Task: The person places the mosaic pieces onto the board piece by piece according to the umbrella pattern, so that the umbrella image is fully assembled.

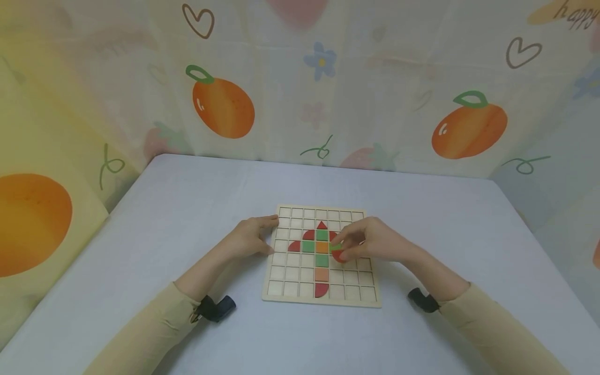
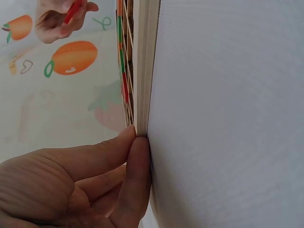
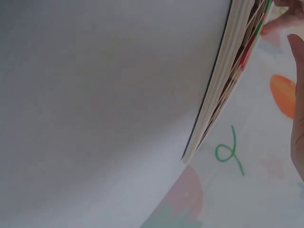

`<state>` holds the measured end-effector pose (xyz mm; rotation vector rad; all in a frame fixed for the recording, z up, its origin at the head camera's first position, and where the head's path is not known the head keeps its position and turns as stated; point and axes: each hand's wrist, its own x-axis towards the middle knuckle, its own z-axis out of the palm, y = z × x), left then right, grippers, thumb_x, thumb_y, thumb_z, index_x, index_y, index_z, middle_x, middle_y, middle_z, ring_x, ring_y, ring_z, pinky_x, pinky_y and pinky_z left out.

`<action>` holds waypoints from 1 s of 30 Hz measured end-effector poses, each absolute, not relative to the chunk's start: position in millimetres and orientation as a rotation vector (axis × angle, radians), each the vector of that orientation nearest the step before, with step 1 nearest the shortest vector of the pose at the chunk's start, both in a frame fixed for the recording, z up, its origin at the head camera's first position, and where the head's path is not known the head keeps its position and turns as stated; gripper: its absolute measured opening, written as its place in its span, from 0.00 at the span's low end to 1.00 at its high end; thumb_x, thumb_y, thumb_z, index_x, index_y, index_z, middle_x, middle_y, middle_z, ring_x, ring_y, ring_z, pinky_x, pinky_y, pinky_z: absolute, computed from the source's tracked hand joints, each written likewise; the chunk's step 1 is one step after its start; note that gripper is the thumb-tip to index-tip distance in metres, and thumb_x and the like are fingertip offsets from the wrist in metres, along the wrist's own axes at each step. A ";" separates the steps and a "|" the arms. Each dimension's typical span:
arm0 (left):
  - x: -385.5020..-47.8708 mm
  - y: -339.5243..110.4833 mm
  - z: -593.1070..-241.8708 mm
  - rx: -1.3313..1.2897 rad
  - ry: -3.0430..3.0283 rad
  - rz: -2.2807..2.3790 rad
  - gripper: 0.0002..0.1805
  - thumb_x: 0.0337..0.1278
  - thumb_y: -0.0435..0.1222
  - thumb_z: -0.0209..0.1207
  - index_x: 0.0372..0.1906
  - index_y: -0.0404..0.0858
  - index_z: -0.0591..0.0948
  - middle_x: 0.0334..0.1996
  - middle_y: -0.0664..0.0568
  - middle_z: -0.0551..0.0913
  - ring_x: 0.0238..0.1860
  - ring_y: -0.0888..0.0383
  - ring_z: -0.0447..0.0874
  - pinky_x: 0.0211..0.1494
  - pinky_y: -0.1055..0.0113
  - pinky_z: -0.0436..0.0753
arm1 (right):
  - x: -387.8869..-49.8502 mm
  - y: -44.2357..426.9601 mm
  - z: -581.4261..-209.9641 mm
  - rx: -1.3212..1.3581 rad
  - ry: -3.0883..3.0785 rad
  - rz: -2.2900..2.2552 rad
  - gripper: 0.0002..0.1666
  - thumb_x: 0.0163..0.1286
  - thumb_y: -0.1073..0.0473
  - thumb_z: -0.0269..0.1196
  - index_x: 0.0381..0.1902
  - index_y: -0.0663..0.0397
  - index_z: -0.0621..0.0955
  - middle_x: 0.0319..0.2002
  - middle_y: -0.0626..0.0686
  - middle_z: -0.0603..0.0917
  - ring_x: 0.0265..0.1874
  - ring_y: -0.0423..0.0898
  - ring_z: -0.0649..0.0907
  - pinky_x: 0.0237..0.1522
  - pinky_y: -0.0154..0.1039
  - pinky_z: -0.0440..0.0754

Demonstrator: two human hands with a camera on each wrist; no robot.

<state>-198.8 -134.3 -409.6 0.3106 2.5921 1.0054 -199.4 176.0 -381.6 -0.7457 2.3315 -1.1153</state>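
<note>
A wooden grid board (image 1: 290, 289) lies on the table. Set into its cells are a red triangle (image 1: 321, 225), green squares, an orange square (image 1: 322, 247), a salmon square (image 1: 321, 274) and rounded red pieces. My left hand (image 1: 248, 237) is at the board's left side, thumb and fingertips touching its edge; the left wrist view shows the fingertips against the wooden rim (image 2: 145, 71). Over the board's right half, my right hand (image 1: 367, 238) pinches a red piece (image 2: 73, 12) between thumb and fingers. Those fingers partly hide the cells beneath. Only part of that hand shows in the right wrist view.
A white cloth covers the table (image 1: 300, 338) around the board. Behind it hangs a curtain (image 1: 375, 120) printed with oranges, hearts and flowers. A black wrist camera (image 1: 215, 308) is strapped on the left wrist and another camera (image 1: 423, 300) on the right.
</note>
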 end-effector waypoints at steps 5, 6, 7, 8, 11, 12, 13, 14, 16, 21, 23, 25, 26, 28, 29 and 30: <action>-198.7 -133.8 -408.9 0.307 2.586 1.014 0.42 0.45 0.28 0.70 0.71 0.35 0.69 0.76 0.47 0.65 0.24 0.58 0.68 0.31 0.69 0.72 | -195.9 165.0 -379.3 -0.757 2.341 -1.106 0.16 0.59 0.58 0.70 0.46 0.51 0.88 0.37 0.49 0.86 0.35 0.45 0.82 0.40 0.34 0.82; -198.8 -133.8 -408.8 0.305 2.587 1.011 0.42 0.45 0.29 0.70 0.71 0.35 0.69 0.76 0.48 0.65 0.24 0.58 0.69 0.31 0.69 0.72 | -195.6 162.7 -379.2 -0.756 2.342 -1.108 0.15 0.59 0.57 0.70 0.46 0.50 0.88 0.37 0.49 0.86 0.35 0.45 0.82 0.40 0.34 0.82; -198.9 -133.7 -408.8 0.303 2.588 1.007 0.42 0.45 0.29 0.69 0.71 0.35 0.69 0.76 0.48 0.65 0.24 0.58 0.69 0.31 0.69 0.72 | -195.7 160.7 -379.4 -0.760 2.336 -1.114 0.14 0.59 0.57 0.70 0.45 0.50 0.88 0.36 0.49 0.86 0.35 0.45 0.83 0.40 0.34 0.82; -199.0 -133.6 -408.7 0.302 2.589 1.003 0.42 0.45 0.29 0.69 0.71 0.35 0.69 0.76 0.48 0.65 0.25 0.57 0.69 0.31 0.69 0.72 | -195.5 158.5 -379.5 -0.758 2.331 -1.117 0.13 0.59 0.57 0.70 0.44 0.50 0.88 0.35 0.49 0.87 0.34 0.45 0.83 0.39 0.35 0.82; -199.3 -133.3 -408.8 0.295 2.592 0.993 0.42 0.45 0.29 0.69 0.71 0.35 0.69 0.76 0.48 0.64 0.26 0.57 0.70 0.31 0.69 0.72 | -196.1 153.2 -380.9 -0.776 2.317 -1.118 0.12 0.61 0.56 0.70 0.43 0.48 0.88 0.32 0.47 0.89 0.33 0.44 0.84 0.38 0.35 0.82; -199.4 -133.4 -408.9 0.292 2.593 0.990 0.42 0.45 0.29 0.70 0.71 0.36 0.69 0.76 0.48 0.64 0.26 0.57 0.70 0.32 0.69 0.72 | -196.3 151.7 -381.5 -0.778 2.311 -1.113 0.11 0.61 0.56 0.69 0.43 0.48 0.88 0.31 0.47 0.89 0.32 0.43 0.84 0.38 0.35 0.82; -199.5 -133.3 -409.1 0.289 2.592 0.988 0.42 0.45 0.29 0.70 0.71 0.36 0.69 0.76 0.48 0.64 0.26 0.57 0.70 0.32 0.69 0.72 | -196.5 150.2 -381.9 -0.781 2.312 -1.101 0.11 0.62 0.56 0.69 0.43 0.47 0.88 0.31 0.46 0.89 0.32 0.43 0.85 0.38 0.35 0.82; -199.5 -133.3 -409.2 0.288 2.594 0.985 0.42 0.45 0.29 0.70 0.71 0.36 0.69 0.76 0.48 0.64 0.26 0.57 0.70 0.32 0.69 0.73 | -196.6 148.4 -382.1 -0.785 2.315 -1.085 0.11 0.62 0.56 0.69 0.43 0.46 0.88 0.32 0.45 0.89 0.32 0.42 0.84 0.38 0.35 0.82; -199.8 -133.2 -409.5 0.285 2.594 0.983 0.42 0.46 0.29 0.70 0.71 0.36 0.69 0.76 0.48 0.64 0.26 0.58 0.70 0.31 0.69 0.73 | -197.1 144.5 -382.6 -0.795 2.309 -1.062 0.10 0.63 0.56 0.68 0.43 0.46 0.88 0.33 0.45 0.89 0.33 0.42 0.84 0.39 0.36 0.81; -200.0 -133.2 -409.2 0.274 2.590 0.977 0.43 0.46 0.29 0.70 0.72 0.37 0.68 0.76 0.48 0.63 0.24 0.58 0.71 0.31 0.69 0.74 | -195.4 132.5 -387.2 -0.842 2.310 -0.946 0.08 0.63 0.56 0.68 0.40 0.42 0.89 0.36 0.40 0.89 0.37 0.40 0.82 0.43 0.35 0.80; -200.0 -133.3 -408.7 0.273 2.587 0.977 0.43 0.46 0.29 0.69 0.72 0.37 0.68 0.76 0.48 0.63 0.24 0.58 0.71 0.31 0.69 0.74 | -193.3 127.5 -390.3 -0.861 2.321 -0.889 0.08 0.63 0.56 0.68 0.40 0.39 0.89 0.37 0.38 0.88 0.39 0.38 0.82 0.44 0.34 0.80; -199.9 -133.3 -408.1 0.269 2.586 0.977 0.42 0.47 0.29 0.69 0.72 0.37 0.68 0.76 0.48 0.63 0.24 0.58 0.71 0.31 0.69 0.74 | -191.1 122.9 -392.7 -0.876 2.328 -0.855 0.08 0.63 0.55 0.69 0.40 0.37 0.89 0.36 0.36 0.88 0.39 0.37 0.82 0.44 0.33 0.80; -200.0 -133.2 -408.2 0.271 2.585 0.978 0.42 0.47 0.29 0.69 0.72 0.37 0.68 0.76 0.47 0.63 0.24 0.58 0.71 0.31 0.69 0.74 | -189.9 120.8 -393.4 -0.875 2.332 -0.842 0.08 0.63 0.55 0.69 0.39 0.36 0.89 0.35 0.36 0.88 0.38 0.37 0.82 0.43 0.33 0.80; -200.1 -132.9 -408.1 0.274 2.583 0.977 0.42 0.47 0.29 0.69 0.72 0.37 0.68 0.76 0.47 0.63 0.24 0.58 0.71 0.31 0.69 0.74 | -187.5 117.3 -393.8 -0.877 2.330 -0.832 0.08 0.62 0.56 0.69 0.38 0.35 0.89 0.32 0.36 0.88 0.35 0.37 0.82 0.41 0.33 0.81; -200.2 -132.8 -408.2 0.274 2.583 0.978 0.42 0.47 0.29 0.69 0.72 0.37 0.68 0.76 0.47 0.64 0.24 0.58 0.71 0.31 0.69 0.74 | -186.4 115.9 -393.8 -0.878 2.327 -0.831 0.08 0.62 0.57 0.69 0.37 0.35 0.88 0.31 0.37 0.88 0.34 0.37 0.82 0.40 0.33 0.81; -200.3 -132.5 -408.2 0.274 2.582 0.978 0.42 0.47 0.29 0.69 0.72 0.37 0.68 0.76 0.48 0.64 0.24 0.58 0.71 0.31 0.69 0.74 | -185.3 114.9 -393.9 -0.876 2.323 -0.830 0.07 0.61 0.57 0.69 0.36 0.35 0.88 0.29 0.37 0.87 0.32 0.37 0.82 0.38 0.33 0.81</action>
